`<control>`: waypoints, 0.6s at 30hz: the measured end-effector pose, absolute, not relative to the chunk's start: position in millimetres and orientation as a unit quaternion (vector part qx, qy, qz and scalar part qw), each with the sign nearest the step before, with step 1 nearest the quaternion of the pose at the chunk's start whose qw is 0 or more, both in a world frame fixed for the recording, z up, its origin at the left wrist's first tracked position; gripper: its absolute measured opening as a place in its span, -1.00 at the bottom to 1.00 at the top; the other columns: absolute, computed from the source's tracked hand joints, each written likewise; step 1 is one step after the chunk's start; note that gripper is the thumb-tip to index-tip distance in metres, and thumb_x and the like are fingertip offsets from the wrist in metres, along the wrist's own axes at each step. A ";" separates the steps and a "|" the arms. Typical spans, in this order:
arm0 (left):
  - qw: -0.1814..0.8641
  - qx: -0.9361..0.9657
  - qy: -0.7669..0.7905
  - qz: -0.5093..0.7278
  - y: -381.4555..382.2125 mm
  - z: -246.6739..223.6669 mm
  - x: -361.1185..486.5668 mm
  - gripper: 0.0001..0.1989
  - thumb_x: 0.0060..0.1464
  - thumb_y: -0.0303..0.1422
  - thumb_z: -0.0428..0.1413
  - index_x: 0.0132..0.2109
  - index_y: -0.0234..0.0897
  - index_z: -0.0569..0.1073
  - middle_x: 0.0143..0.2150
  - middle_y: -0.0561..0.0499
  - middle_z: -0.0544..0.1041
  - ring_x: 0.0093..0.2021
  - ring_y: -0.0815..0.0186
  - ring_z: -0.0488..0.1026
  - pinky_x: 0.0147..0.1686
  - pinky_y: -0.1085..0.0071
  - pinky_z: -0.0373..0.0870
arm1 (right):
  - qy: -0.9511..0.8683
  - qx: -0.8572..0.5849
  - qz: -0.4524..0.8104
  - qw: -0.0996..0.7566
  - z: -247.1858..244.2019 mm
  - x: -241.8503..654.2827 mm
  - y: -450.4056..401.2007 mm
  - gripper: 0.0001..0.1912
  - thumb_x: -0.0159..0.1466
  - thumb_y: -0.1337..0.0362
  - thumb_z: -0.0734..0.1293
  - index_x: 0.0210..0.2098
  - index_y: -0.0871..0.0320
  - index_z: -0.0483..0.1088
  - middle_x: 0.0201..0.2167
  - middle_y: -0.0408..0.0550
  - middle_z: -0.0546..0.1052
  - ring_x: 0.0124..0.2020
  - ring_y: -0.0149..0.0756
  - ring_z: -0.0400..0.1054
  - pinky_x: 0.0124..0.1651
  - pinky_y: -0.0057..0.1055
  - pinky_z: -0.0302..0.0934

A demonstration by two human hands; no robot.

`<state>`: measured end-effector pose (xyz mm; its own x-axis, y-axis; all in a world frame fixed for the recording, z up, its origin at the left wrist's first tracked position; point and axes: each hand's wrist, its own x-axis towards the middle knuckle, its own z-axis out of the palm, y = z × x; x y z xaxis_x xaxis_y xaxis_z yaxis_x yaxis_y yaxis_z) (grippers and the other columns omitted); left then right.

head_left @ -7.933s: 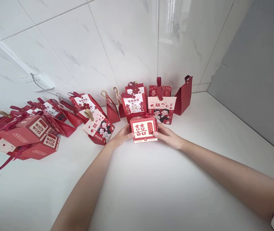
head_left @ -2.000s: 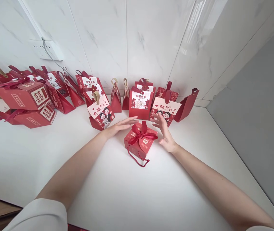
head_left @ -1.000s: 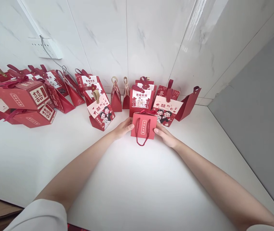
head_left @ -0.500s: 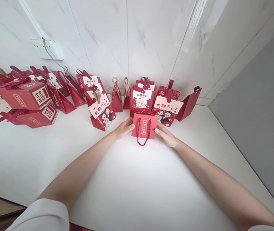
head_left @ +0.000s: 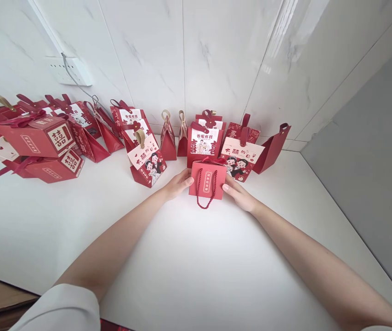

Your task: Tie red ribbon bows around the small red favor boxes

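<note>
A small red gift bag (head_left: 207,183) with twisted rope handles and a ribbon bow on top stands upright on the white tabletop (head_left: 196,266). My left hand (head_left: 181,184) grips its left side, thumb on the front face. On the opposite side my right hand (head_left: 237,193) holds it the same way, thumb near the front edge; the other fingers of both hands are partly hidden behind it. Right behind the bag are a red box with a white printed card (head_left: 204,141) and a red-and-pink triangular box with a cartoon couple (head_left: 239,161).
Several triangular red boxes line the wall, among them a tilted one with a gold loop (head_left: 146,161). At far left, red hexagonal boxes (head_left: 35,138) are piled up. A wall socket (head_left: 70,71) has a grey cable. A grey panel (head_left: 371,151) bounds the table on the right.
Almost nothing differs. The whole view has shifted very slightly, while both hands stay on the sides of the red gift bag.
</note>
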<state>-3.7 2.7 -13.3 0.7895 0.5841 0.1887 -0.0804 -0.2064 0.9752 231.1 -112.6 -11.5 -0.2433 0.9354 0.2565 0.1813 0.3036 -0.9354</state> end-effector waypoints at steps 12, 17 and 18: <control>0.577 0.723 0.243 0.290 13.9 -11.6 -19.0 -0.63 -0.10 -0.10 0.30 -0.35 -0.35 0.50 -0.45 0.01 0.48 -0.32 0.22 0.46 -0.24 0.27 0.38 | -0.573 -0.470 0.389 0.546 -34.4 234.5 -96.5 -0.47 0.36 -0.15 0.17 0.16 0.04 0.26 0.19 -0.02 0.36 0.23 -0.07 0.22 0.32 -0.02 0.06; 0.432 0.754 0.298 0.394 18.1 -7.9 -26.3 -0.59 -0.12 -0.14 0.32 -0.22 -0.27 0.38 -0.29 0.05 0.45 -0.28 0.31 0.40 -0.24 0.38 0.32 | -0.644 -0.443 0.315 0.538 -24.3 228.9 -110.1 -0.33 0.37 -0.17 0.15 0.33 0.00 0.00 0.36 0.01 0.10 0.35 -0.08 0.01 0.39 -0.04 -0.11; 0.421 0.755 0.295 0.407 17.4 -6.0 -26.4 -0.53 -0.11 -0.15 0.32 -0.10 -0.24 0.36 -0.13 -0.01 0.47 -0.13 0.25 0.42 -0.15 0.36 0.33 | -0.668 -0.439 0.299 0.521 -22.4 227.0 -112.6 -0.18 0.31 -0.21 0.21 0.39 0.01 -0.14 0.40 0.03 0.00 0.38 -0.05 -0.08 0.40 -0.03 -0.14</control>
